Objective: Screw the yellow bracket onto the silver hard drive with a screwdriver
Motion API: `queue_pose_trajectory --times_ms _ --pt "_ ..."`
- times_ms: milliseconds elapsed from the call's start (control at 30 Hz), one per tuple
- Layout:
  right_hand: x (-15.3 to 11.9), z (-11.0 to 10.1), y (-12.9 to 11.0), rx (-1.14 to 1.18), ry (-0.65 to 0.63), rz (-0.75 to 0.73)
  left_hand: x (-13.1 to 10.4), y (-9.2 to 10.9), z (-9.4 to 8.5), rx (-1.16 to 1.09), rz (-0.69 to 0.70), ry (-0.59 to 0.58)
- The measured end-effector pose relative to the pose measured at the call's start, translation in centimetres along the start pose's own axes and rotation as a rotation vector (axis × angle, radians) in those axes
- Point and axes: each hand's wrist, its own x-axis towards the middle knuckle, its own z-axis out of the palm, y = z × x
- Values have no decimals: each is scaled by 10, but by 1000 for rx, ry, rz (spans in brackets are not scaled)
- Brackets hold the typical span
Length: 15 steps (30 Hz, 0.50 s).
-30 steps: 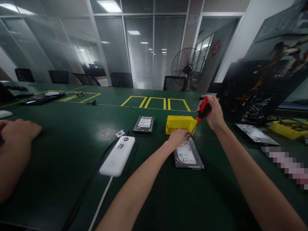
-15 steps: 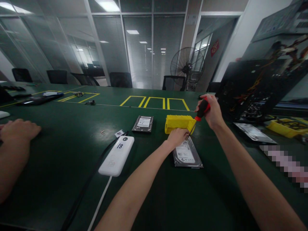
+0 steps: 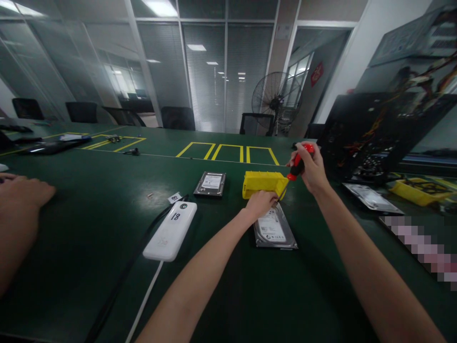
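A silver hard drive lies flat on the green table with its white label up. My left hand rests over its far end, fingers curled around that edge close to the screwdriver tip; the fingertips are partly hidden. In my right hand is a red and black screwdriver, gripped by the handle. Its shaft slants down and left to the drive's far end, beside my left fingers. A yellow plastic bin stands right behind the drive.
Another hard drive lies left of the bin. A white power bank with cables is nearer. Another person's hand rests at far left. To the right are an opened computer case, another drive and a yellow tray.
My right hand and the screwdriver handle have turned slightly, showing more red on top. Both hands stay at the drive's far end. The whole view has shifted a little left.
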Motion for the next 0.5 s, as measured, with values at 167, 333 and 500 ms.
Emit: queue_pose_trajectory --times_ms 167,333,500 --pt "2 -2 2 18 -4 23 0 1 -1 0 -13 -14" --pt "0 0 0 -60 82 14 0 0 -1 -33 -17 -7" --pt "0 2 0 -69 48 -27 1 -1 0 -31 -4 -1"
